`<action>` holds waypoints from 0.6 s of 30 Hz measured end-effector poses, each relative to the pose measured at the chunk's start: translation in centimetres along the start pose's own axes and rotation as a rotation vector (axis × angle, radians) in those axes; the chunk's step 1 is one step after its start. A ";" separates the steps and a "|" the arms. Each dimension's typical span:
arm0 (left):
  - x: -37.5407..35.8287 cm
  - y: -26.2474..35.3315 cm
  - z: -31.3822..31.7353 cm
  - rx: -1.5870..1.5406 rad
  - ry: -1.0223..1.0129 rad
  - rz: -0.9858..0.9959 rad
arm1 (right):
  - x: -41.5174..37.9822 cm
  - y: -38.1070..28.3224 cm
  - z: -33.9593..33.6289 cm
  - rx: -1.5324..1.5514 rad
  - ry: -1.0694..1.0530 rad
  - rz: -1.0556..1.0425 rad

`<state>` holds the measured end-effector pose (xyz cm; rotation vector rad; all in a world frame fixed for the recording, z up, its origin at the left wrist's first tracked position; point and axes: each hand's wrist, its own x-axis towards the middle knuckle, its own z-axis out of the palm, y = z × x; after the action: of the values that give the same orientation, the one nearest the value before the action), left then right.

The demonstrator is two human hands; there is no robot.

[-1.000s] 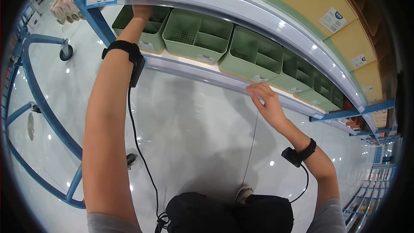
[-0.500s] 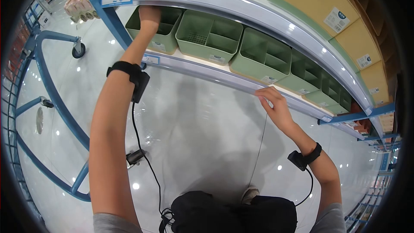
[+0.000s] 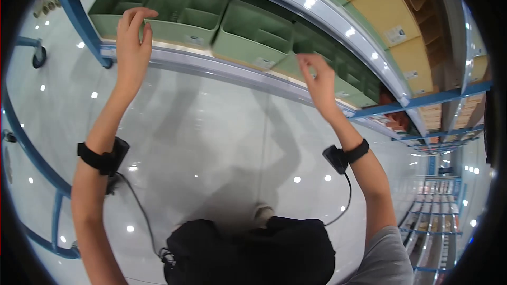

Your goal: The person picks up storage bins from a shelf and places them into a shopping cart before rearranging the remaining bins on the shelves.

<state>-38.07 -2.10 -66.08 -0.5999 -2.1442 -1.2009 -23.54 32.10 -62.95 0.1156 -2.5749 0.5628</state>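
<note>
A row of green divided storage boxes lines the lower shelf. My left hand (image 3: 133, 45) is in front of the leftmost box (image 3: 104, 24), overlapping it in this view, with its index finger reaching over the rim of the second box (image 3: 177, 34). Its thumb and fingers are apart, and nothing is between them. Farther right, my right hand (image 3: 319, 76) hovers in front of the boxes beyond the third one (image 3: 248, 45). Its fingers are loosely bent, the thumb stands off from them, and it holds nothing.
The shelf edge (image 3: 211, 73) runs across below the boxes. Above it, the upper shelf (image 3: 311, 4) carries yellow and green boxes (image 3: 404, 34). A blue shelf post (image 3: 79, 18) stands at left, near a blue cart frame (image 3: 34, 150). Cables hang from both wrist straps.
My left hand has come out of the leftmost box to its front. My right hand has risen from the shelf edge to the boxes. The view has shifted to the right.
</note>
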 end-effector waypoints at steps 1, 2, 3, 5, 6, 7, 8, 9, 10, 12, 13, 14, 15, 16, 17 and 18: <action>-0.3 1.2 0.3 -0.048 -0.033 0.022 | 1.0 1.4 -1.0 -0.030 0.031 0.055; -0.8 2.0 0.9 -0.069 -0.063 0.023 | 2.0 3.1 -2.1 -0.055 0.063 0.110; -0.8 2.5 1.7 -0.083 -0.087 0.037 | 3.3 5.2 -2.4 -0.080 0.164 0.115; -0.7 3.0 3.5 -0.155 -0.104 0.078 | 6.0 9.5 -2.9 -0.171 0.181 0.194; -0.8 3.5 4.3 -0.211 -0.126 0.055 | 7.4 11.1 -3.0 -0.235 0.107 0.271; -0.9 4.1 5.0 -0.264 -0.152 0.031 | 8.7 12.5 -3.2 -0.304 0.026 0.342; -0.9 4.9 5.6 -0.316 -0.179 0.007 | 9.8 14.2 -2.9 -0.368 0.007 0.314; -1.0 5.7 6.1 -0.336 -0.186 0.026 | 10.3 15.2 -2.4 -0.416 0.010 0.263; -1.1 6.7 6.6 -0.351 -0.208 0.035 | 10.7 16.2 -1.9 -0.451 0.036 0.205; -1.4 8.1 7.5 -0.394 -0.241 0.045 | 10.9 17.4 -1.5 -0.494 0.087 0.112; -1.6 8.5 7.6 -0.371 -0.273 0.040 | 10.8 18.1 -1.5 -0.500 0.105 0.078; -1.8 8.9 7.6 -0.366 -0.300 0.010 | 10.7 18.4 -1.5 -0.505 0.119 0.054; -2.0 9.3 7.5 -0.360 -0.326 -0.020 | 10.6 18.7 -1.5 -0.506 0.125 0.031; -2.1 9.6 7.4 -0.355 -0.352 -0.049 | 10.6 19.0 -1.5 -0.507 0.134 0.006; -2.4 9.6 7.5 -0.346 -0.369 -0.048 | 10.7 19.2 -1.4 -0.512 0.141 -0.019; -2.7 9.6 7.8 -0.340 -0.389 -0.043 | 10.8 19.4 -1.2 -0.523 0.154 -0.047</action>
<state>-32.22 9.16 -65.39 -1.0097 -2.2858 -1.5967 -35.97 50.56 -63.87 -0.0445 -2.4705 -0.1248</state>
